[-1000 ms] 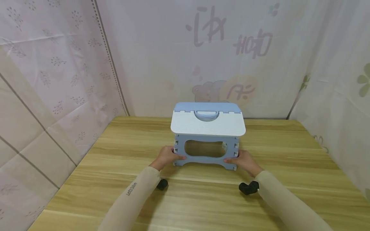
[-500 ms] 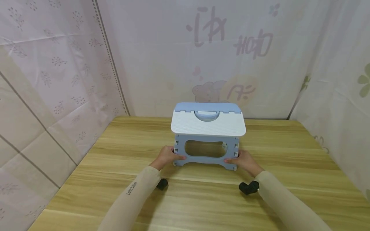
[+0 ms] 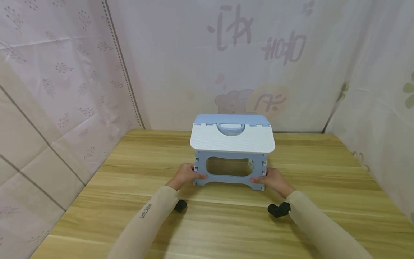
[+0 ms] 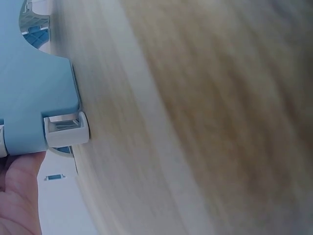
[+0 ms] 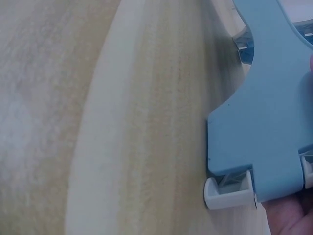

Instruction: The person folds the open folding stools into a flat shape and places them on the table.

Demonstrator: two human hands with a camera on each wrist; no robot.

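Observation:
A blue and white folding step stool stands unfolded and upright on the wooden table. Its white top has a blue rear part and a blue carry handle in the middle. My left hand grips the stool's left side low down, the thumb lying across the blue front panel. On the opposite side my right hand holds the lower right edge, its thumb likewise on the front. In the left wrist view the blue leg panel shows above part of the hand. The right wrist view shows a matching leg corner. Most fingers are hidden behind the legs.
The wooden table spreads around the stool. A printed curtain hangs behind its back edge and along both sides. Black wrist devices sit below both sleeves, close to the tabletop.

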